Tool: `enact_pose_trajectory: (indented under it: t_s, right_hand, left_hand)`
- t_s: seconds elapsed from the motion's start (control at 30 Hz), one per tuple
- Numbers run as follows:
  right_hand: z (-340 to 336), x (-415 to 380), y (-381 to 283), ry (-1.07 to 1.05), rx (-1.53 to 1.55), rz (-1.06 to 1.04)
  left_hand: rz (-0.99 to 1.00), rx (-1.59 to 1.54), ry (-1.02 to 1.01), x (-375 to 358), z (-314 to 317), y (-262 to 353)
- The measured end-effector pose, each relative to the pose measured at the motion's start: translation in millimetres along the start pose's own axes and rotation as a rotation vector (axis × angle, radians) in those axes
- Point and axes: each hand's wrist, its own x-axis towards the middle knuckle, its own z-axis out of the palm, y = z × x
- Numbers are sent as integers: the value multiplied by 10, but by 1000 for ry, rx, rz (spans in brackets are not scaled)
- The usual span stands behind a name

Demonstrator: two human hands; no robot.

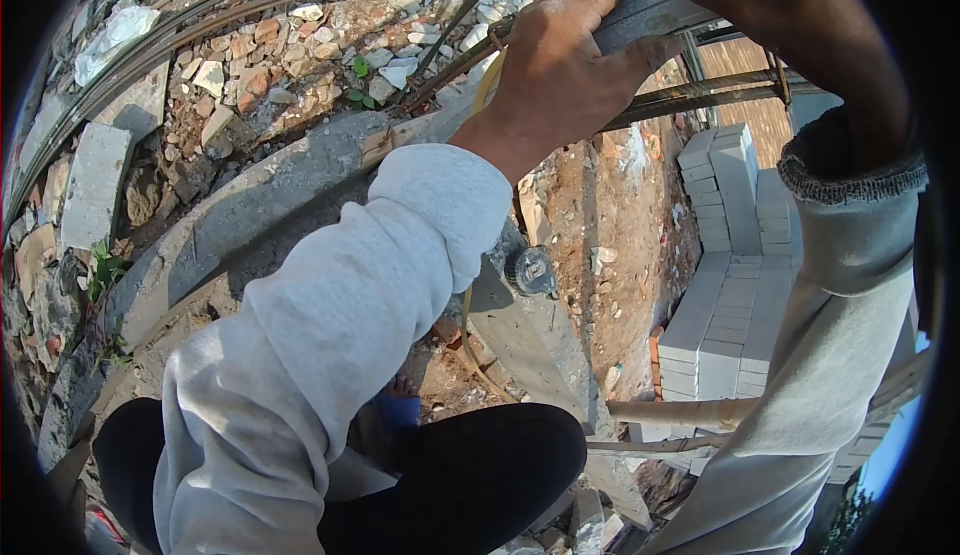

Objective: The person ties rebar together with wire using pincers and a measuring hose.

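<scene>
My left hand (pixel 570 55) is closed at the top of the head view, its thumb stretched across a grey slab-like piece (pixel 655 15). A thin yellow hose (pixel 488 83) runs up behind my left wrist and shows again between my hands as a short yellow length. My right hand (pixel 790 20) is at the top right, its fingers curled at that yellow end; the frame edge cuts off part of them. The hose hangs down past my left forearm to the ground. Dark steel bars (pixel 700 95) run just below my hands.
Grey blocks (pixel 735 195) are stacked at the right, beside bare soil. A concrete beam (pixel 260 195) crosses the left, with rubble (pixel 240 75) and long bars (pixel 200 15) beyond it. A dark round object with a clear top (pixel 532 271) sits on concrete. A wooden pole (pixel 680 412) lies lower right.
</scene>
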Motion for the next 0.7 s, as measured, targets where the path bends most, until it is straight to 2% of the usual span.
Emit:
enact_pose_trajectory:
  t_s: [0.07,0.1,0.17,0.2,0.27,0.3,0.37,0.4,0.47,0.57,0.67,0.7]
  right_hand:
    - [-8,-21,100,-17,44,-23]
    - [-205,46,-41,-159,82,119]
    - [-214,41,-31,-177,91,109]
    - [-45,-4,67,-51,60,-47]
    - [16,-41,87,27,-33,-95]
    - [-41,-67,-34,-21,-95,16]
    - [-36,-98,-76,1,-173,35]
    - [30,-120,-10,73,-192,-62]
    - [27,-122,1,87,-174,-106]
    - [-58,-123,-49,14,-132,-11]
    - [15,-100,-84,45,-174,-9]
    - [-40,-88,-116,-8,-164,40]
  left_hand:
    - [-60,-10,-6,-7,0,41]
    - [-105,-32,-15,15,-16,65]
    - [-199,-79,-37,49,-36,104]
    - [-203,-80,-30,33,-26,95]
    - [-211,-79,-11,32,-13,94]
    - [-240,-79,-16,41,-17,103]
    - [-300,-82,-30,43,-25,137]
    - [-302,-73,-27,42,-21,136]
    - [-305,-52,-18,42,-16,130]
    - [-190,14,-57,40,-32,111]
    - [-307,-48,-43,58,-43,147]
    - [-262,-40,-40,48,-40,130]
